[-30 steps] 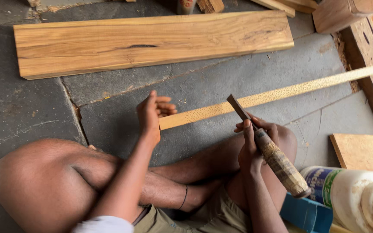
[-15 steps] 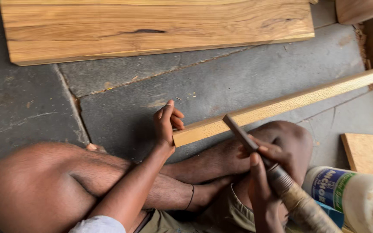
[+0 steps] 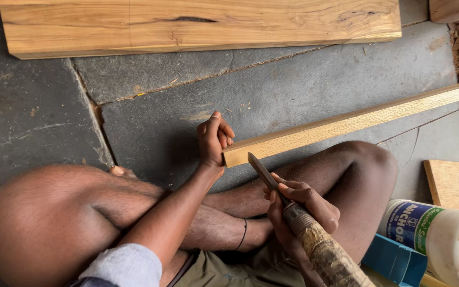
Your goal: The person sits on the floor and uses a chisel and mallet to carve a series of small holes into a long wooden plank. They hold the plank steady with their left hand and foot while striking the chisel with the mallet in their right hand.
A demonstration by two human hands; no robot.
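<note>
The person sits cross-legged on the grey stone floor, knees spread wide. The left hand rests at the near end of a long narrow wooden strip, its fingers curled in against the cut end and the thumb up; it touches the wood, though whether it truly grips it I cannot tell from here. The strip runs away up to the right, slightly tilted, lying across the floor and over the right knee. The right hand is closed around a chisel, fingers wrapped where the metal meets the worn wooden handle; the blade's tip sits just beside the strip's near end, close below it. Beyond, a broad wooden plank lies flat. By the right leg stand a white glue bottle, a blue container and a small board.
</note>
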